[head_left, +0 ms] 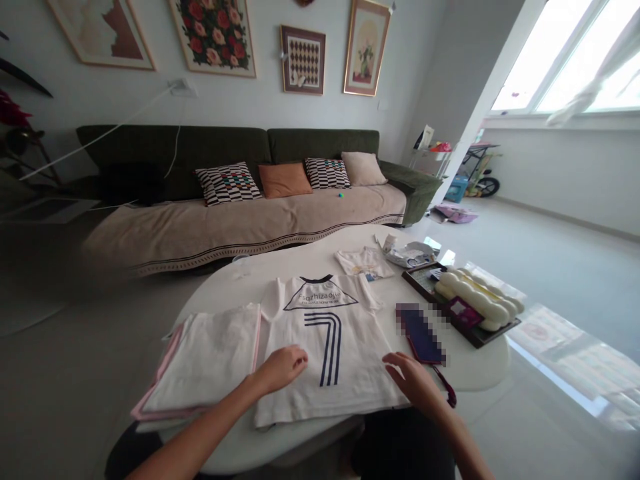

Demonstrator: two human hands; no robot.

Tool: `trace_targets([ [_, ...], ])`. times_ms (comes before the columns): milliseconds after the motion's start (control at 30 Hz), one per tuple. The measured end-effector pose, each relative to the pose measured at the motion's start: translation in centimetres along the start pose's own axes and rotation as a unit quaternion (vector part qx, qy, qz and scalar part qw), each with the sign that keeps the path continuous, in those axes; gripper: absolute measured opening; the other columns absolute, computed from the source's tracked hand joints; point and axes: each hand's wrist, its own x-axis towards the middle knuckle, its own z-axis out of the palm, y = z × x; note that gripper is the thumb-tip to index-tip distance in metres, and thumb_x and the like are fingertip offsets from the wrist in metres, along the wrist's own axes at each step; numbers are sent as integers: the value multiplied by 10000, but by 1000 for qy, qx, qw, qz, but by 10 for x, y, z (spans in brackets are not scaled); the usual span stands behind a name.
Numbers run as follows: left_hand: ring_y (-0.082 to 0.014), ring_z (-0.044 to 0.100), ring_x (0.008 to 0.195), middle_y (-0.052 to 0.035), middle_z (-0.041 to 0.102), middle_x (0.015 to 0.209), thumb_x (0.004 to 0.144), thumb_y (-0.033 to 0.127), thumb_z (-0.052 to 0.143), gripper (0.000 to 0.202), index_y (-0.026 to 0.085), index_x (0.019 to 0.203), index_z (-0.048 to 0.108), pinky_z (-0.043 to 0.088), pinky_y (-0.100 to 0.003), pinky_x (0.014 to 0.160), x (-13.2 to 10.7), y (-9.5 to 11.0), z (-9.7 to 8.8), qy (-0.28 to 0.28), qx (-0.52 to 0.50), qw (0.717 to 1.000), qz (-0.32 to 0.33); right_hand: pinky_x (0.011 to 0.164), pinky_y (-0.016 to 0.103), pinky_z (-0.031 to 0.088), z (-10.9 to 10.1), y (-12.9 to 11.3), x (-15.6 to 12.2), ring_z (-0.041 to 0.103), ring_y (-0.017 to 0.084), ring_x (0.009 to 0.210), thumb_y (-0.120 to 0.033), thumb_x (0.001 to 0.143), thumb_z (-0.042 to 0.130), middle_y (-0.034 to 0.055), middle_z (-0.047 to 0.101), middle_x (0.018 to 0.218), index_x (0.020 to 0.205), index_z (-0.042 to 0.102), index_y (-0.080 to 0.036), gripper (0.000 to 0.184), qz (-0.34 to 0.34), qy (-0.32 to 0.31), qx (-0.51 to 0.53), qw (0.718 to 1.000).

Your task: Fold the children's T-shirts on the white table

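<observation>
A white jersey (325, 333) with a dark number 7 and a black-edged triangle print lies flat on the white oval table (475, 370). My left hand (283, 367) rests on its lower left part, fingers curled loosely on the cloth. My right hand (413, 377) lies at the jersey's lower right edge, fingers stretched out flat. Left of the jersey sits a stack of folded white and pink cloths (205, 363). A small folded white garment (365, 262) lies farther back on the table.
A dark tray (480, 333) with a cream bumpy object stands at the table's right. A dark blurred item (420, 333) lies beside my right hand. White packaging (413, 253) sits behind. A green sofa (250, 193) with cushions is beyond the table.
</observation>
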Motion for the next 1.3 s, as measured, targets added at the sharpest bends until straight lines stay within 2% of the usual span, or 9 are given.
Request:
trace_targets([
  [100, -181, 454, 1120, -89, 510, 1209, 858, 247, 350, 344, 165, 1148, 514, 350, -299, 932, 42, -8, 5, 111, 22, 993, -41, 935, 334, 360, 19, -32, 37, 478, 202, 1108, -254, 860, 304, 96, 542, 1174, 1069, 588, -176, 361, -2, 21, -17, 1000],
  [167, -244, 290, 1257, -107, 363, 1357, 842, 303, 392, 446, 178, 1270, 413, 272, -407, 997, 60, -17, 18, 137, 62, 984, -94, 1001, 429, 260, 40, -45, 53, 298, 246, 1255, -298, 868, 320, 83, 401, 1332, 1207, 500, -201, 397, 14, 24, -47, 999],
  [267, -333, 143, 1302, -70, 232, 1431, 820, 463, 408, 549, 277, 1329, 326, 185, -556, 986, 67, -34, 44, 152, 111, 965, -181, 999, 558, 142, 67, -45, 60, 79, 289, 1317, -464, 865, 320, 20, 223, 1429, 1331, 308, -316, 490, 51, 10, -111, 992],
  [333, -350, 113, 1305, -38, 208, 1441, 806, 541, 383, 574, 333, 1334, 297, 154, -576, 984, 65, -42, 57, 171, 130, 954, -210, 994, 570, 122, 77, -39, 59, 37, 286, 1320, -544, 853, 283, -12, 183, 1440, 1341, 240, -372, 519, 66, -2, -136, 988],
  [433, -348, 87, 1309, -11, 190, 1447, 794, 584, 363, 606, 359, 1345, 249, 137, -569, 993, 63, -46, 64, 188, 150, 945, -223, 1003, 552, 116, 80, -31, 56, 18, 275, 1322, -558, 852, 264, -29, 158, 1446, 1346, 196, -386, 528, 77, 2, -153, 985],
  [733, -347, 76, 1310, 12, 178, 1449, 791, 585, 367, 622, 370, 1351, 203, 135, -568, 995, 65, -43, 61, 178, 168, 941, -233, 999, 563, 117, 86, -29, 58, 16, 278, 1321, -545, 857, 251, -32, 153, 1446, 1352, 173, -381, 527, 67, 28, -173, 982],
  [1300, -344, 93, 1306, -4, 210, 1441, 793, 573, 372, 602, 366, 1344, 246, 154, -569, 981, 64, -41, 61, 186, 168, 941, -228, 1009, 548, 116, 88, -30, 58, 10, 262, 1324, -533, 862, 250, -44, 141, 1448, 1355, 151, -385, 525, 72, 34, -187, 979],
])
